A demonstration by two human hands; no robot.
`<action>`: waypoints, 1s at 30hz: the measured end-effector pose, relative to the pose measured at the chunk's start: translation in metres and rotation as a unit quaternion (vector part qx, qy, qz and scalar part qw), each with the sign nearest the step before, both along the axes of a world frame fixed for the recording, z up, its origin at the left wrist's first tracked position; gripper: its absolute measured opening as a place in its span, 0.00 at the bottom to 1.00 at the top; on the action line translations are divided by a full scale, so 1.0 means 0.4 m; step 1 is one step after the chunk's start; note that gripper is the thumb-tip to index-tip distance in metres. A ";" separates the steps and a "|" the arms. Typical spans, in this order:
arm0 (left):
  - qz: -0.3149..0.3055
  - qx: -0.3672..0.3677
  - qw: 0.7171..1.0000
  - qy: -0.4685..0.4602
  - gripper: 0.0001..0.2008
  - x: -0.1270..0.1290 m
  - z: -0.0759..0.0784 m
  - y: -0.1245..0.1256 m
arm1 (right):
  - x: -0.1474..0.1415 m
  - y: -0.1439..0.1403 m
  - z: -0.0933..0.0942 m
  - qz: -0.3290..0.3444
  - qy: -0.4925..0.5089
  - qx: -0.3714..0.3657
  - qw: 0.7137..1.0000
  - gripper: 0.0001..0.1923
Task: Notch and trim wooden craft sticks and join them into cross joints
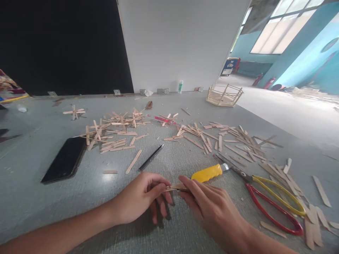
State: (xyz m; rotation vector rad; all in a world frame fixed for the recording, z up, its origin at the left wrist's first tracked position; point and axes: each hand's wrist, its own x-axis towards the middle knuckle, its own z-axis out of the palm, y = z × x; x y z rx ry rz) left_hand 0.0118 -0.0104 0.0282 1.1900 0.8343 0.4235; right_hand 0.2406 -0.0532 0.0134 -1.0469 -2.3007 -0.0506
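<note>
Wooden stick (177, 187) pinched between both hands, left hand (140, 197) and right hand (209, 208) gripping opposite ends

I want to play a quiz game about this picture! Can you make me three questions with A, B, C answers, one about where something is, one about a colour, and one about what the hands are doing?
1. Where does the phone lie?
A. left of the black pen
B. on the scissors
C. inside the stick basket

2. What colour is the knife handle?
A. green
B. yellow
C. white

3. What do the left hand and right hand do?
A. rest flat on the table
B. hold the phone
C. pinch one wooden stick between them

Answers: 1 A, the phone is further left on the table. 2 B, the handle is plainly yellow. 3 C, fingers of both hands grip the stick.
</note>
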 end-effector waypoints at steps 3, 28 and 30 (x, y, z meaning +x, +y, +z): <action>-0.012 0.002 1.000 -0.022 0.15 -0.005 0.002 -0.002 | -0.008 0.003 -0.004 0.002 0.043 -0.040 0.998 0.09; -0.110 -0.084 0.988 -0.067 0.27 0.000 0.030 -0.038 | 0.007 -0.014 0.045 0.159 0.105 -0.022 0.981 0.09; -0.113 -0.076 0.989 -0.064 0.26 -0.001 0.026 -0.037 | 0.005 -0.013 0.052 0.158 0.103 -0.022 0.982 0.10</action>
